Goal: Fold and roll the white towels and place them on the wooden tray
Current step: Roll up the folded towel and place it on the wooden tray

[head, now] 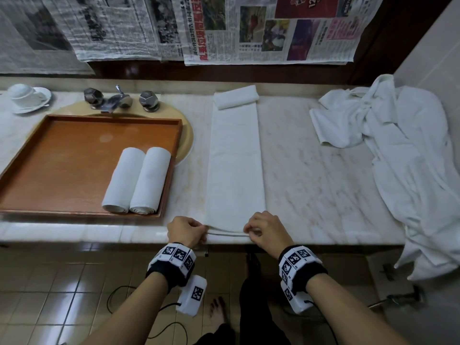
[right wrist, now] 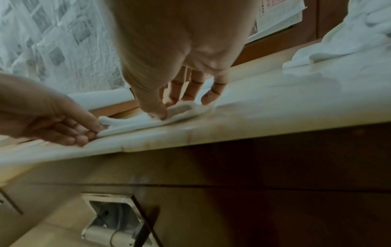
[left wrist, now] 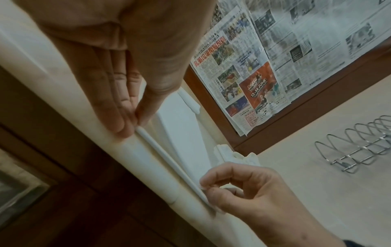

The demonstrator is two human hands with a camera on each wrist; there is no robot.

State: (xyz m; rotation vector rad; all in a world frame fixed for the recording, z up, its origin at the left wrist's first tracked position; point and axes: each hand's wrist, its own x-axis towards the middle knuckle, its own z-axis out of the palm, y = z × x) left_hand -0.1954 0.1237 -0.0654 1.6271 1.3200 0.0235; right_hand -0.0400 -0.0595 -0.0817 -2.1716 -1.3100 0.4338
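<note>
Now both hands pinch the towel strip [head: 235, 165] at the bench's [head: 323, 183] front edge: left hand [head: 186, 230], right hand [head: 263, 229]; roll it tight, level, straight toward the back edge.

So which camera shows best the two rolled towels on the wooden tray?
The head view: both rolled towels lie side by side, whole, in the wooden tray. The right wrist view shows only a white sliver behind the left hand; the left wrist view shows neither.
</note>
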